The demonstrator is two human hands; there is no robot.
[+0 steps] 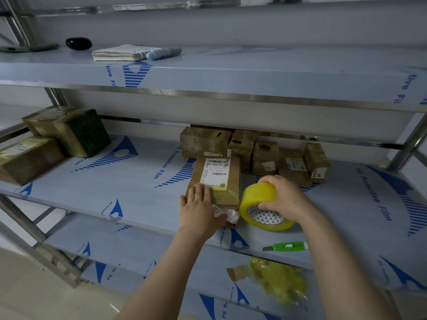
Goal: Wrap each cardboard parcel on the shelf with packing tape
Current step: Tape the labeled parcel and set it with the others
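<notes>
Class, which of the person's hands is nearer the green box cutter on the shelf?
Right. The right hand grips the tape roll just behind the box cutter; the left hand rests on the parcel, farther left.

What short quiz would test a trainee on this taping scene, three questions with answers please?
1. True or false: the right hand grips the yellow tape roll.
2. Which lies on the middle shelf: A the green cutter, B the notepad, C the black oval object?
3. Fill in: the left hand rests flat on the labelled ____.
Key: 1 true; 2 A; 3 parcel.
</notes>
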